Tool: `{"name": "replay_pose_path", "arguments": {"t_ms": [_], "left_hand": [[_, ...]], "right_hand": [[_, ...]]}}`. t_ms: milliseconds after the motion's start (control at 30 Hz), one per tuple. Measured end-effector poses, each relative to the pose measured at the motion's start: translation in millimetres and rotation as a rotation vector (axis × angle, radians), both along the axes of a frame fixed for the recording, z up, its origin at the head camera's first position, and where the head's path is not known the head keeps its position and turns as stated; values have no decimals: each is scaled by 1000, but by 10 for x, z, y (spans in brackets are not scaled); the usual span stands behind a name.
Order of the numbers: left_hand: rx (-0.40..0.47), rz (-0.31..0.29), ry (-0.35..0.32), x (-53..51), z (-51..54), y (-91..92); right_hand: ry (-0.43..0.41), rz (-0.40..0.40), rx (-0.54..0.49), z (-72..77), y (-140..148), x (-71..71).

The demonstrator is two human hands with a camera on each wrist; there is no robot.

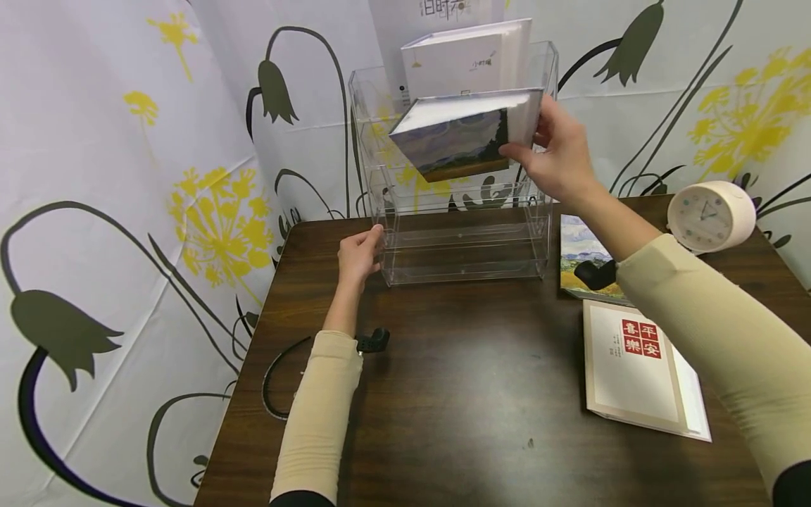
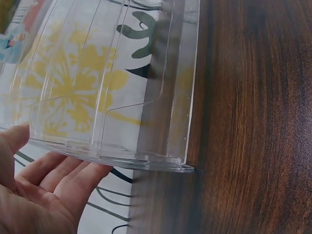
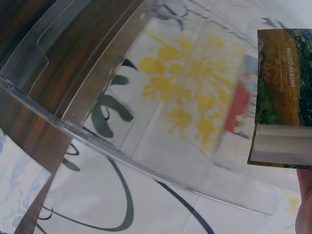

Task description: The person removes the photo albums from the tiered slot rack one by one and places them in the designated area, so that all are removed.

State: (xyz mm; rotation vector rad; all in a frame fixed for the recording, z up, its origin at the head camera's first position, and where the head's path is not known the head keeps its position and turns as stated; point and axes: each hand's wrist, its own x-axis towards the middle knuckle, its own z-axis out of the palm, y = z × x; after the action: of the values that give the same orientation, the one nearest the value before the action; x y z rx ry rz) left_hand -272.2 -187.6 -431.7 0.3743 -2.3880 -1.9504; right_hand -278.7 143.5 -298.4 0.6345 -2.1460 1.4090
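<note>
In the head view my right hand (image 1: 557, 151) grips a photo album (image 1: 465, 141) by its right end, thumb on the landscape-picture cover. The album is tilted in front of the upper tiers of a clear plastic rack (image 1: 465, 271). The words PHOTO ALBUM show on this album (image 3: 282, 78) in the right wrist view, where only a bit of the hand (image 3: 304, 202) appears. My left hand (image 1: 357, 257) touches the rack's left side low down. In the left wrist view the fingers (image 2: 73, 183) lie against the outer side of the clear panel.
A white album (image 1: 469, 67) and a larger pale one (image 1: 393, 28) stand in the rack's top. On the table's right lie a landscape-cover album (image 1: 583, 246) and a cream album (image 1: 633, 366) with red characters. A white clock (image 1: 712, 215) stands behind them. A black cable (image 1: 269, 387) lies at left.
</note>
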Motion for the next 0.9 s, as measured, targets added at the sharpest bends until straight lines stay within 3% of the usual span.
{"name": "replay_pose_path", "arguments": {"t_ms": [200,300,400,567,900], "left_hand": [[4,6,5,-1,-5,-11],[-2,7,4,5,-4,-12],[-2,10,6,8,-1,-12],[2,10,7,3,4,-15],[-5,4,-10,-20,-33,-14]], "right_hand": [[-11,64,-130,75,109,383],[12,110,-169,-72,218,529],[-37,76,-165,-261,304,680],[-251,-51,-173,-585,376,990],[-783,-112,-156,-1368,323,1612]]}}
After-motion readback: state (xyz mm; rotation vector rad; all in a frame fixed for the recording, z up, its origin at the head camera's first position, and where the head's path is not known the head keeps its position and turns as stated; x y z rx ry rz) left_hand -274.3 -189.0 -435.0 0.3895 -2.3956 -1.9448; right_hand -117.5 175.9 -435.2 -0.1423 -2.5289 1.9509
